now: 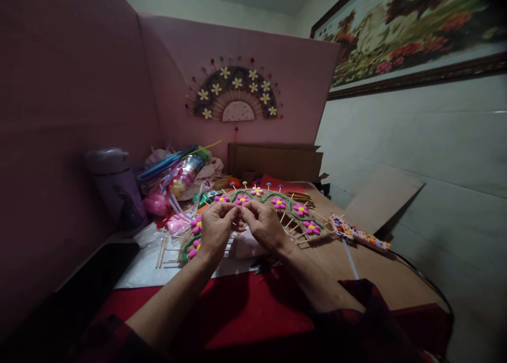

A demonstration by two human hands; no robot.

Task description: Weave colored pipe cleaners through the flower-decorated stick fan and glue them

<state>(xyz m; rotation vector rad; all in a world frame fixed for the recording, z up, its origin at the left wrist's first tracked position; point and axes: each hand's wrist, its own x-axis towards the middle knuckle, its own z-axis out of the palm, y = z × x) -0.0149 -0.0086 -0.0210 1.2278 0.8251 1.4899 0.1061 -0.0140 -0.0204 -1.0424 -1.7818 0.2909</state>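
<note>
My left hand and my right hand meet above a craft fan, the fingertips of both pinched together. Whatever lies between those fingertips is too small and too covered to make out. Beneath them the fan lies on the table, wound in brown twine over wooden sticks. Pink clay flowers with yellow centres and a wavy green strand decorate it. Small coloured balls cap several sticks along its far edge. A pale pink piece at the fan's base shows partly below my hands.
A finished-looking fan hangs on the pink board behind. Bagged craft supplies and a purple flask stand left. Cardboard is at the back. A flower-patterned glue gun with its cable lies right. The red cloth covers the near edge.
</note>
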